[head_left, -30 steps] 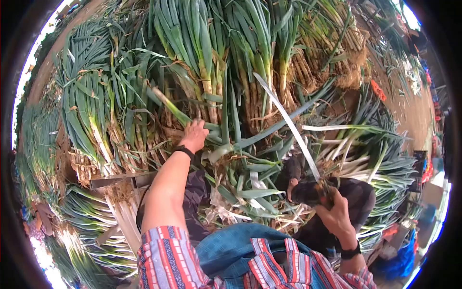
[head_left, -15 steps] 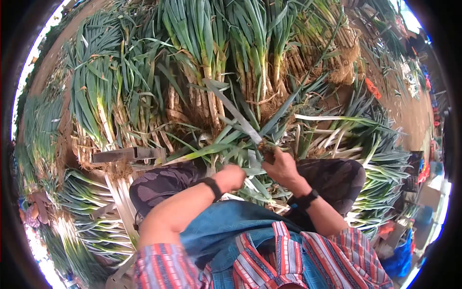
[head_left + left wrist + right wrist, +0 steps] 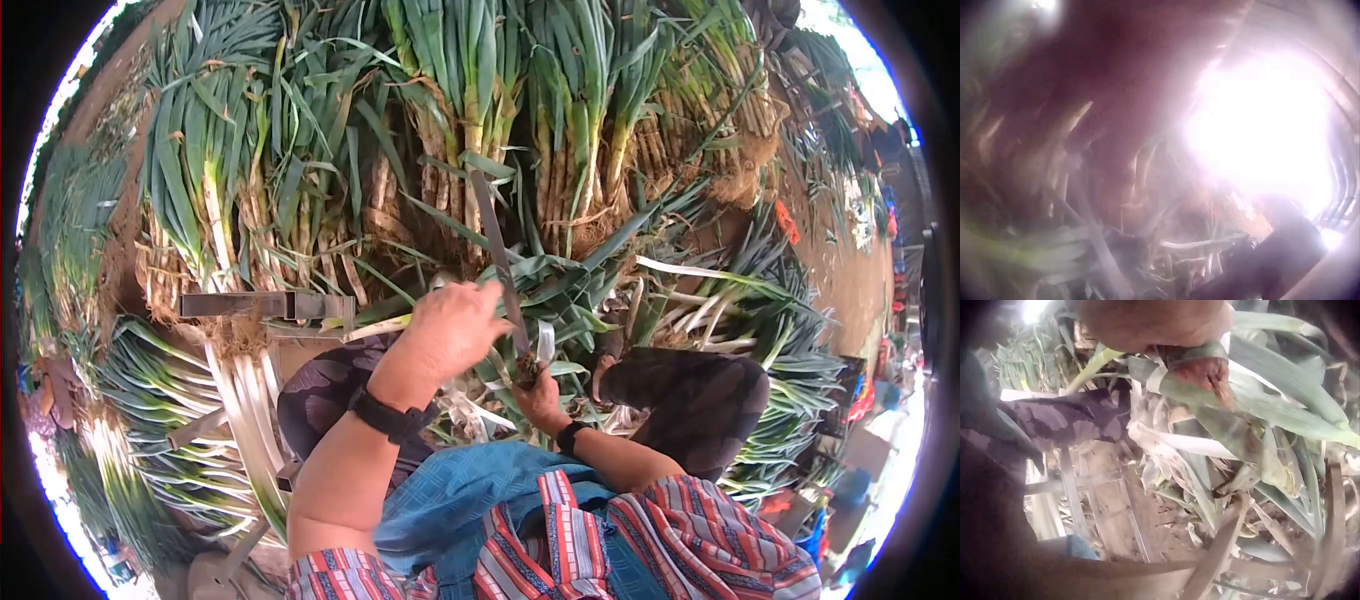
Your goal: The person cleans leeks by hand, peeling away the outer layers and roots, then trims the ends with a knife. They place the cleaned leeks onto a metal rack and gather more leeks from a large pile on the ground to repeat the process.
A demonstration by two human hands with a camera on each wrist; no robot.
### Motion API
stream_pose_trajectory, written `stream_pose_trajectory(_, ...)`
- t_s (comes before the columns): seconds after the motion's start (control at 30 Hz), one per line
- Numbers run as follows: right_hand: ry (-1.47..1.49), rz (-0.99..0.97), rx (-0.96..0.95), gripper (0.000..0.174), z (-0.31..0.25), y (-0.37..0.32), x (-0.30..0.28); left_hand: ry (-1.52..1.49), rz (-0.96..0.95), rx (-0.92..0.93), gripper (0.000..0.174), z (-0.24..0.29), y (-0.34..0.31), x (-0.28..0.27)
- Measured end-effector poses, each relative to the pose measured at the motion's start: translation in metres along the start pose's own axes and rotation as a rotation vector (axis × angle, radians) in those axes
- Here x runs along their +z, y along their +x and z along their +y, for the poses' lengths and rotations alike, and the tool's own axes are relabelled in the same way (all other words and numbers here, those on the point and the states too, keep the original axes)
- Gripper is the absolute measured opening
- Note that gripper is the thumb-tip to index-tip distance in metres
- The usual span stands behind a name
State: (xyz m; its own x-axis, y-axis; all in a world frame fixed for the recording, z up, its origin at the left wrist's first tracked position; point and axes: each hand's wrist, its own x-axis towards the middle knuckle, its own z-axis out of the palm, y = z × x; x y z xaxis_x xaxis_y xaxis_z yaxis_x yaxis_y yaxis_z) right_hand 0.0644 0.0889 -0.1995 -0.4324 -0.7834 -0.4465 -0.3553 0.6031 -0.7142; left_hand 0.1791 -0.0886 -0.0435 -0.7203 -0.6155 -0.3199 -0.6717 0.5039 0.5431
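My right hand [image 3: 540,398] grips the handle of a long knife [image 3: 496,235] between the knees, its narrow blade pointing away toward the upright bundles. My left hand [image 3: 455,328] hovers left of the blade, thumb and forefinger apart and reaching toward it. Beneath that hand lies a green onion stalk [image 3: 385,327], its pale end out to the left and the rest covered by the hand. In the right wrist view, part of the right hand [image 3: 1154,325] shows above loose leaves [image 3: 1297,394]. The left wrist view is blurred and glaring, with the left hand [image 3: 1104,94] dark across it.
Bundles of green onions [image 3: 580,120] stand across the front. Trimmed onions [image 3: 185,420] lie in piles at left and right. A metal frame [image 3: 265,305] is by the left knee, with white stalks [image 3: 240,390] below it. Peeled scraps [image 3: 470,415] litter the ground between the legs.
The left hand drew a green onion from near the bundles toward the lap, then rose over it. The right hand brought the knife leftward from the right knee to the middle.
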Motion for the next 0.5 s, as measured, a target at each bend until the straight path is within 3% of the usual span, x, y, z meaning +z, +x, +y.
stream_pose_trajectory(0.1, -0.02, -0.034, -0.049, 0.045, -0.001, 0.013, 0.009, -0.06, -0.091, 0.012, 0.042, 0.004, 0.005, -0.003)
stream_pose_trajectory(0.27, 0.076, 0.001, -0.027, 0.038, 0.0, 0.033, 0.031, 0.168, -0.065, -0.026, 0.043, 0.008, 0.01, 0.007)
stream_pose_trajectory(0.37, -0.068, -0.008, -0.12, 0.041, 0.004, 0.046, 0.037, 0.051, -0.078, 0.034, 0.043, 0.014, 0.008, 0.005)
stream_pose_trajectory(0.4, 0.135, 0.027, 0.0, 0.041, -0.001, 0.05, 0.042, 0.007, -0.104, 0.036, 0.043, 0.017, 0.007, 0.002)
stream_pose_trajectory(0.5, 0.139, -0.142, 0.082, 0.043, -0.004, 0.065, 0.034, 0.071, -0.047, 0.05, 0.042, 0.018, 0.006, 0.009)
